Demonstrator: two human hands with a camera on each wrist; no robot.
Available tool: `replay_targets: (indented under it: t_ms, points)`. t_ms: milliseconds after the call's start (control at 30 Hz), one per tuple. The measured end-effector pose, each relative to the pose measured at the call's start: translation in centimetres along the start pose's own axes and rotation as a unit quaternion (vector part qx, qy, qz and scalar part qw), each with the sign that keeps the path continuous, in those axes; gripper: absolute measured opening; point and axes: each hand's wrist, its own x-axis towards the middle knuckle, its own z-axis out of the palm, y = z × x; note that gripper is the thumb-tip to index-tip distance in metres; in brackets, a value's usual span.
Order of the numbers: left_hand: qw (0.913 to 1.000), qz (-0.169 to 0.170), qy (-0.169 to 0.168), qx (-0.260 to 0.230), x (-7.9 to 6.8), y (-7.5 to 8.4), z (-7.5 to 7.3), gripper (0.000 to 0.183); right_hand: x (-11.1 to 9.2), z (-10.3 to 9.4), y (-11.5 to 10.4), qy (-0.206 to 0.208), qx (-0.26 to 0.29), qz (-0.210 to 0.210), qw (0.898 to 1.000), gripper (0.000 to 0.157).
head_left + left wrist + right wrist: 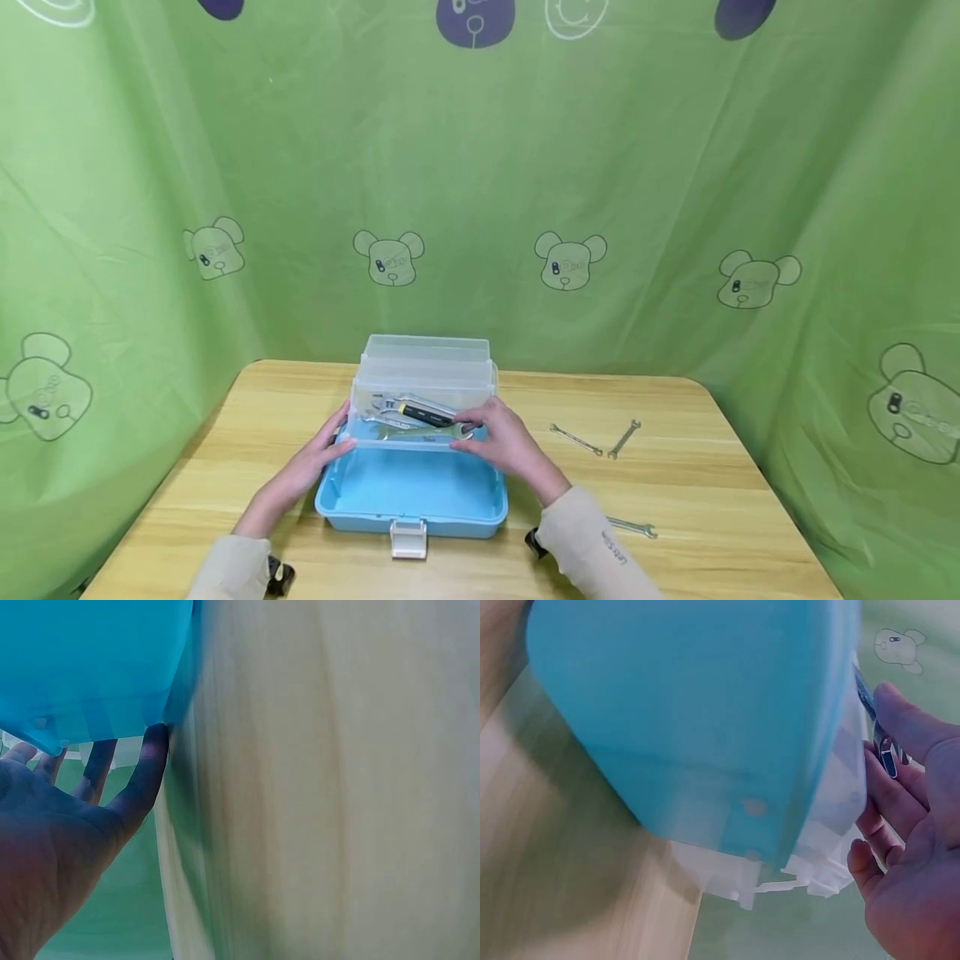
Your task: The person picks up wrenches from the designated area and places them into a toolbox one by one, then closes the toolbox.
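While your right hand (pixel 504 435) pinches a wrench (pixel 423 432), tray (pixel 408 444) just below its fingertips, your left hand (pixel 313 458) rests loosely spread fingers against the toolbox (pixel 420 493).

head view: above, forward-down, farther | wrist views: close, either side | shared: blue box (pixel 416 483)

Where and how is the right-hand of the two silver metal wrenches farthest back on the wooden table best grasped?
The right-hand silver metal wrench is probably best pinched mid-shaft from above: it lies flat, slim between wider ends.
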Motion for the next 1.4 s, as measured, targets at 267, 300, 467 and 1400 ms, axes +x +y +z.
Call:
replay_targets:
  t_ms: [267,300,467,1400]
  points:
    - [1.0000,-0.003,0.002,0.002,-0.1,-0.3,0.2,0.079,-0.5,0.5,0.5,0.010,0.017,0.025,1.000,0.037]
    - [1.0000,-0.001,0.000,0.006,0.0,-0.3,0.2,0.079,-0.5,0.6,0.6,0.014,0.021,0.025,0.999,0.036]
    - [1.0000,-0.005,0.003,0.002,0.1,-0.3,0.1,0.079,-0.4,0.6,0.8,0.017,0.029,0.021,0.999,0.032]
    - [1.0000,-0.003,0.004,-0.001,0.1,-0.2,0.0,0.079,0.0,0.6,0.8,-0.008,0.026,0.033,0.999,0.041]
